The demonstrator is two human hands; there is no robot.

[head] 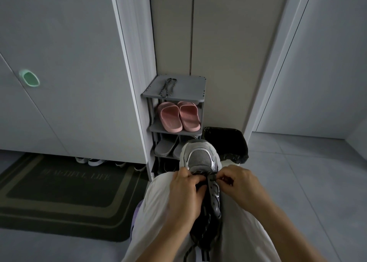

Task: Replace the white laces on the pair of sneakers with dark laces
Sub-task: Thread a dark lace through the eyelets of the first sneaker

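A grey and white sneaker [200, 158] lies on my lap between my knees, toe pointing away from me. My left hand [184, 194] grips the sneaker's left side by the eyelets, fingers curled on the dark lace [202, 224], which trails down over the tongue toward me. At the lowest eyelet on the right, my right hand [238, 182] pinches the end of that dark lace. A second dark lace [168, 87] lies coiled on top of the small shoe rack [194, 86]. No white lace is visible.
The grey rack holds pink slippers [178, 116] and grey slippers [165, 147] on lower shelves. A bin with a black bag [228, 142] stands right of it. A dark doormat [63, 194] lies on the left, with shoes under the cabinet [95, 161].
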